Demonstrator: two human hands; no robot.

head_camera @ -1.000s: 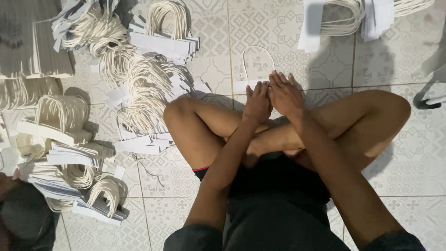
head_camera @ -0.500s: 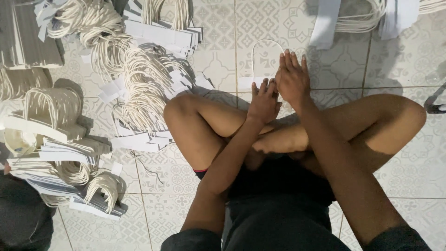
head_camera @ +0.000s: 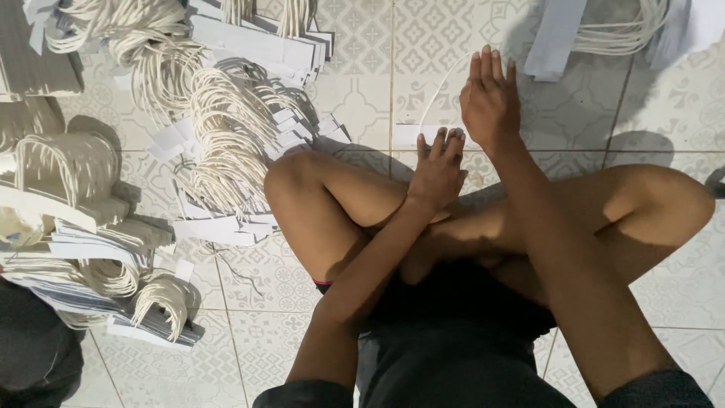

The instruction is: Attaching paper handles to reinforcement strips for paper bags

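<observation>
1. The person sits cross-legged on the patterned tile floor [head_camera: 355,91], which keeps the work low and within easy reach.
2. The left hand [head_camera: 436,170] lies flat, fingers spread, pinning a white paper strip [head_camera: 411,136] to the floor just ahead of the knees, probably to keep it from sliding.
3. The right hand [head_camera: 491,98], fingers straight and together, presses beside the cord loop [head_camera: 445,83] rising from that strip; neither hand grips anything.
4. Heaps of finished cord handles [head_camera: 226,143] lie to the left, well apart.
</observation>
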